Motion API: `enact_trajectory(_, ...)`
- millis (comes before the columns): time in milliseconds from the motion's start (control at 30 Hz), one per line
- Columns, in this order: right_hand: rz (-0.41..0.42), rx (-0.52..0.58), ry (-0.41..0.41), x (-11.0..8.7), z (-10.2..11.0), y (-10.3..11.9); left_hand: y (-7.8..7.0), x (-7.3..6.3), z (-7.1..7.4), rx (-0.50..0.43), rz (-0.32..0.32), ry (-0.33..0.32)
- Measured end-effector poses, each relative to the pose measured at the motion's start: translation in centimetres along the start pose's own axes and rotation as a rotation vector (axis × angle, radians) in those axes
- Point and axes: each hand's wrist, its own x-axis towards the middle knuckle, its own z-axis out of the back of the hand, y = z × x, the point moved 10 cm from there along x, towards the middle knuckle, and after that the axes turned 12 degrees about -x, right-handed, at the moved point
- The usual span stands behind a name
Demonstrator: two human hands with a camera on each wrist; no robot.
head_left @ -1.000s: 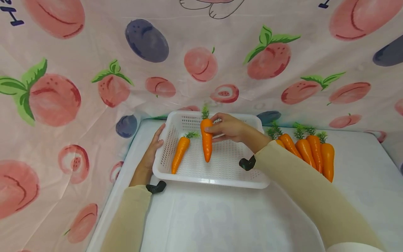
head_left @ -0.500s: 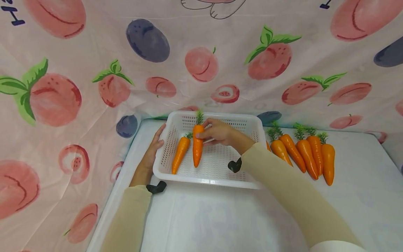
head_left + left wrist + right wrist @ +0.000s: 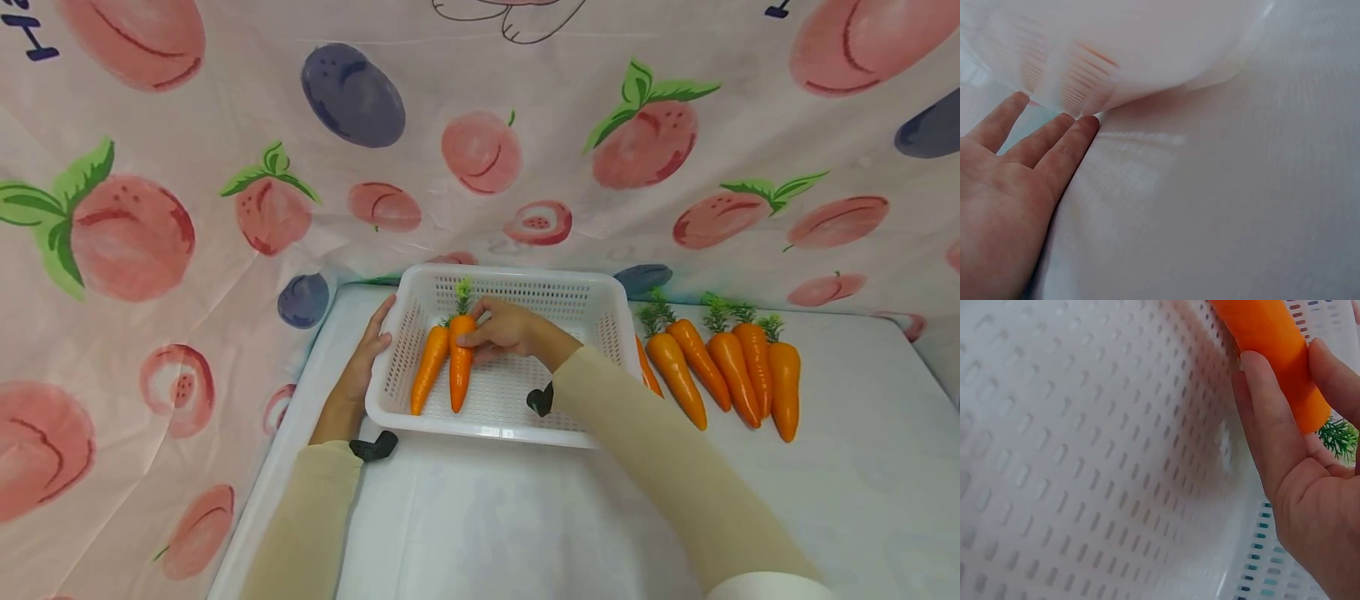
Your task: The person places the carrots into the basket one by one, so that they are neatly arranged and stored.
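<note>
My right hand (image 3: 507,330) pinches an orange carrot (image 3: 461,367) near its leafy top, between thumb and fingers, inside a white plastic basket (image 3: 502,432). In the right wrist view the held carrot (image 3: 1279,350) lies across my fingertips, over the basket's slotted floor. Just left of it, close alongside, another carrot (image 3: 428,371) lies in the basket, its tip toward the near side. My left hand (image 3: 365,358) rests against the basket's left outer wall with straight fingers; the left wrist view shows those fingertips (image 3: 1088,124) right at the lower side of the basket.
Several more carrots (image 3: 733,371) lie side by side on the white table (image 3: 855,467), right of the basket; my right sleeve (image 3: 652,467) passes in front of part of that side. A fruit-print cloth (image 3: 540,125) hangs behind the table.
My right hand has carried its carrot left and toward the near side of the basket, up beside the carrot lying there. My left hand and the basket have stayed in place.
</note>
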Motion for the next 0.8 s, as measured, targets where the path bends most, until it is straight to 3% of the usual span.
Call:
enact_trajectory(433,-0.025,-0.037,-0.011,1.1,-0.6,-1.1,0.1,0.1,0.3,-0.007,0.002,-0.011)
enact_trajectory(800,-0.080,-0.083,-0.024,0.8,-0.6,-1.5,0.1,0.0,0.1,0.010,0.016,-0.027)
